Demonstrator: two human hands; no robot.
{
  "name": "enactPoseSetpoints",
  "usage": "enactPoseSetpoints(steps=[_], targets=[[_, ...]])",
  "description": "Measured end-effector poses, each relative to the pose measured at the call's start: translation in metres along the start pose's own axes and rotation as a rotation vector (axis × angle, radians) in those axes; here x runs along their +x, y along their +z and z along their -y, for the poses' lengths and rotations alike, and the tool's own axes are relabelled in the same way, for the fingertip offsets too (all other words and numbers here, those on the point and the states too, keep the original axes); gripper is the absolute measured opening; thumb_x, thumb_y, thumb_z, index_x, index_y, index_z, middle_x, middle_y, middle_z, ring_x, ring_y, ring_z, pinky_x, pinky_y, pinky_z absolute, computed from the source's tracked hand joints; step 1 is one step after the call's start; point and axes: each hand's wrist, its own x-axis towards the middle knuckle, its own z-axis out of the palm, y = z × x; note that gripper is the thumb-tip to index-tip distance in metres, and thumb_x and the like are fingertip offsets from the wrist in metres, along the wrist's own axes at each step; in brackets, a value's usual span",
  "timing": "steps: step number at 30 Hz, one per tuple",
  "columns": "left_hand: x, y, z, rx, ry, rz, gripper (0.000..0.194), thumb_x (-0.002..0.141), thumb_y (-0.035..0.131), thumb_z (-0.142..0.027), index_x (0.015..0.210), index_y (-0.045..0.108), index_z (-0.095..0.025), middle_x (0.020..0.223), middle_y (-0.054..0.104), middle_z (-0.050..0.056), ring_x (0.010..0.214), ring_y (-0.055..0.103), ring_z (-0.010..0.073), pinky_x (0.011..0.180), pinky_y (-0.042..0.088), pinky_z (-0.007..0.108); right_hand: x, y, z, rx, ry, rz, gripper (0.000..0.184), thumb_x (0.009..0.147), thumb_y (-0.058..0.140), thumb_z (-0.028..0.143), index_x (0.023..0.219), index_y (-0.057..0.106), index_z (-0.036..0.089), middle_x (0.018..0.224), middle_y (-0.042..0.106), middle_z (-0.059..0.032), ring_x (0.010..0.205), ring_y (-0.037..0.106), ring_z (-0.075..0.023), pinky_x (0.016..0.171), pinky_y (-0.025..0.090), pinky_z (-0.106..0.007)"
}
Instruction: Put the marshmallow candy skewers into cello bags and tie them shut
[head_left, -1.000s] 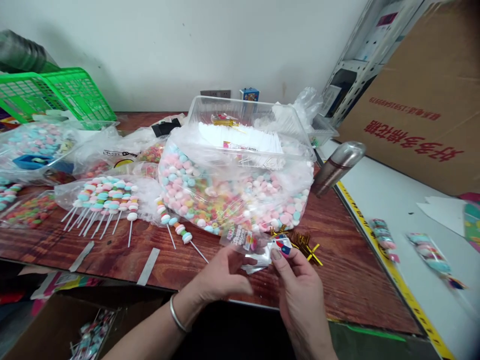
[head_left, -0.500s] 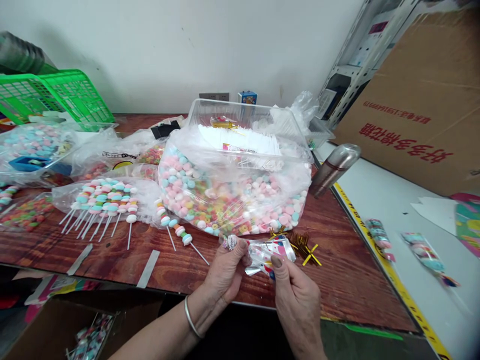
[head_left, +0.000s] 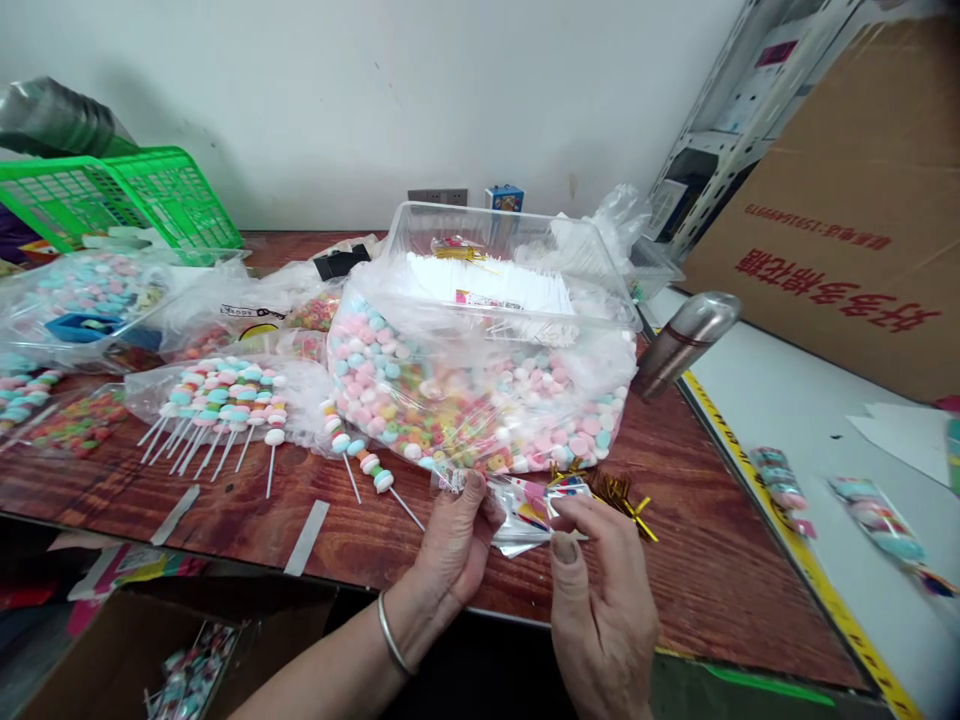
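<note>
My left hand [head_left: 454,545], a metal bangle on its wrist, is closed around printed clear plastic bags [head_left: 521,525] at the table's front edge. Just right of them is my right hand [head_left: 604,590], thumb and forefinger apart, with nothing visible between them. Gold twist ties [head_left: 619,495] lie behind the right hand. Left of my left hand is a marshmallow skewer [head_left: 373,468] on a white stick. Beyond both hands rests a big clear bag of marshmallows and gummy rings [head_left: 450,425].
A clear plastic tub [head_left: 517,225] of white sticks sits on the big bag. Several finished skewers [head_left: 229,395] lie to the left, near a green basket [head_left: 176,200]. To the right are a steel flask [head_left: 686,345], wrapped skewers [head_left: 780,480] and a cardboard box [head_left: 832,220].
My right thumb and forefinger have parted and come off the bags they pinched. My left hand keeps its grip. The view has shifted slightly.
</note>
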Motion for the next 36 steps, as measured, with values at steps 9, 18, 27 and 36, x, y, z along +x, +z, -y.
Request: enactPoseSetpoints(steps=[9,18,27,36], targets=[[-0.002,0.000,-0.004,0.089,0.088,0.006,0.042,0.052,0.091,-0.029,0.076,0.060,-0.015,0.071,0.061,-0.003,0.061,0.053,0.0069,0.059,0.045,0.019,0.003,0.009,-0.002,-0.037,-0.059,0.015,0.014,0.092,0.057,0.023,0.103,0.062,0.018,0.108,0.058,-0.0081,0.104,0.056,-0.0196,0.093,0.045,-0.035],[-0.008,-0.005,-0.018,0.313,-0.080,0.162,0.037,0.056,0.088,-0.036,0.072,0.066,-0.011,0.060,0.059,0.000,0.046,0.046,0.0062,0.046,0.032,0.021,-0.006,0.020,-0.026,0.079,0.053,0.254,0.018,0.094,0.050,0.033,0.102,0.064,0.023,0.101,0.066,-0.0042,0.091,0.062,-0.0181,0.081,0.049,-0.027],[0.000,-0.053,-0.117,0.297,0.328,-0.026,0.034,0.052,0.090,-0.028,0.062,0.062,-0.012,0.058,0.055,-0.002,0.052,0.046,0.0057,0.049,0.035,0.018,0.016,0.062,-0.007,0.030,-0.020,0.370,0.024,0.093,0.049,0.042,0.092,0.063,0.023,0.091,0.070,-0.0035,0.082,0.066,-0.0195,0.075,0.051,-0.028],[-0.014,-0.124,-0.224,0.193,0.628,-0.234,0.034,0.052,0.090,-0.023,0.068,0.062,-0.013,0.059,0.053,-0.006,0.048,0.042,0.0023,0.045,0.037,0.012,0.001,0.193,0.056,-0.379,-0.299,0.761,0.012,0.089,0.051,0.014,0.082,0.060,0.017,0.078,0.067,-0.0066,0.058,0.066,-0.0157,0.046,0.040,-0.023]])
